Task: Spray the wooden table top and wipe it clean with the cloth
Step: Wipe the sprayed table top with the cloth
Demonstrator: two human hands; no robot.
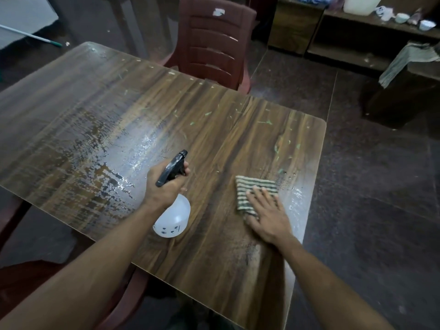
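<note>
A dark red plastic chair [212,41] stands at the table's far side on a dim, dark speckled floor [371,186]. Low wooden shelving [338,44] at the upper right holds white bowls [426,25], a striped towel [409,60] draped nearby.

A dark red plastic chair [214,41] stands at the far side, a torn white patch on its backrest. At upper right a low wooden shelf unit [352,39] carries a white jug [360,4] and a few small bowls [402,17] (their contents cannot be made out). A striped towel [404,60] hangs over dark furniture at right. A pale pole [28,35] lies on the floor at upper left.
</note>
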